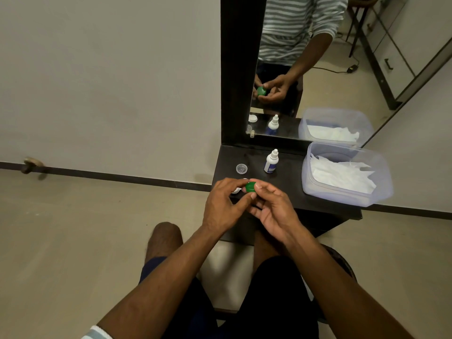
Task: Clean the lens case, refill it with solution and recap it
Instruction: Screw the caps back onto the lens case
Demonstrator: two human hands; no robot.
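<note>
My left hand (223,204) and my right hand (274,211) meet above the front edge of a small dark table (288,192). Between their fingertips sits a green cap (250,187) of the lens case. A white part of the lens case (236,190) peeks out under my left fingers; the rest of it is hidden. A white solution bottle (271,161) with a blue label stands upright behind the hands. A small clear cap (241,168) lies to its left on the table.
A clear plastic tub (342,192) holding white tissues fills the table's right side. A mirror (305,69) in a dark frame rises behind the table and reflects the hands and bottle. Pale floor lies to the left, and my knees are below.
</note>
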